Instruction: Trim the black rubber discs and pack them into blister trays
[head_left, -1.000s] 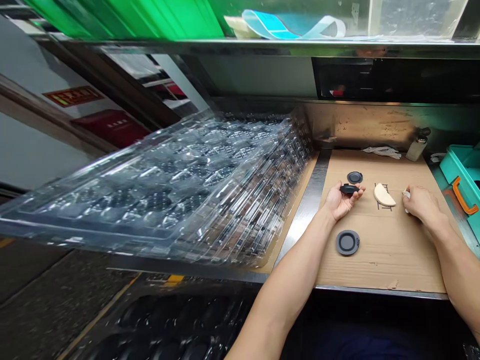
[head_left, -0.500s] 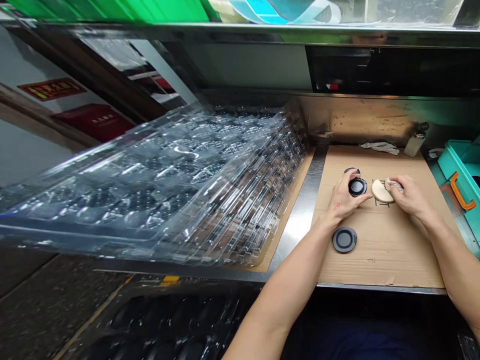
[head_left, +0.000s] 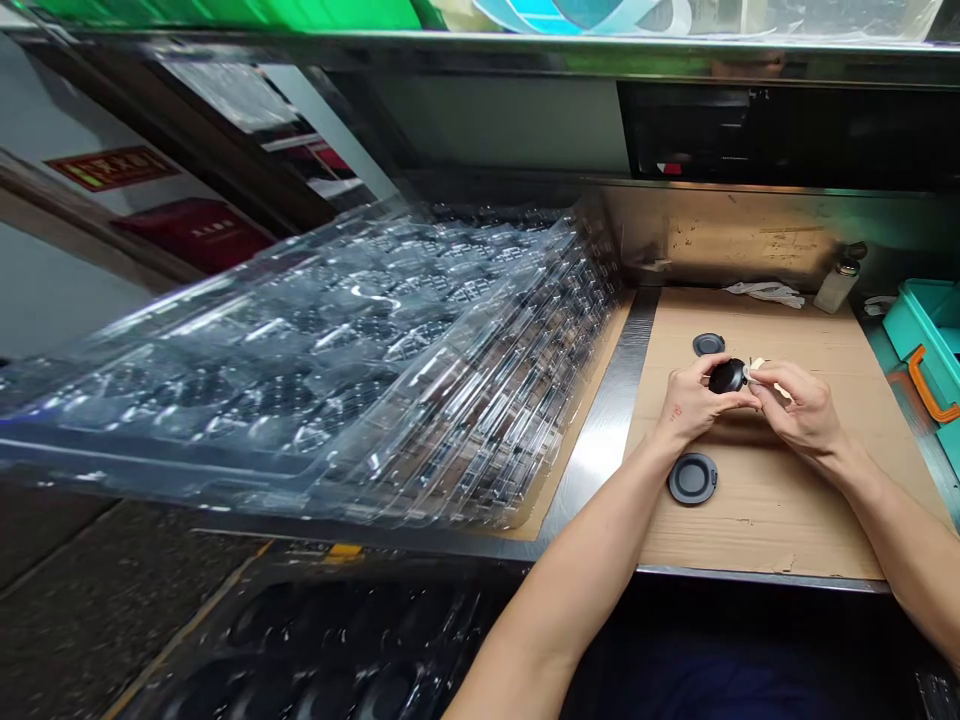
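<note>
My left hand (head_left: 694, 402) grips a round glossy black case part (head_left: 724, 377) by its rim, between thumb and fingers. The case is tilted, turned toward the right. My right hand (head_left: 801, 408) is pinched against the case's right edge with a small whitish wad (head_left: 748, 373) that looks like cloth, mostly covered by the fingers. The cream round pad is largely hidden behind this hand. Two flat round dark grey pieces lie on the cardboard: one (head_left: 708, 344) just beyond my left hand, the other (head_left: 692, 479) nearer me, below the wrist.
Cardboard (head_left: 780, 510) covers the worktop. To the left rises a tall stack of clear plastic trays (head_left: 360, 340). A small bottle (head_left: 836, 285) and a white cloth (head_left: 766, 292) lie toward the back. At right stands a teal box (head_left: 911, 320) with an orange handle.
My right hand has moved left from beside the cream pad to the black case's edge. My left hand has tilted the case and shifted slightly right, uncovering the far grey piece.
</note>
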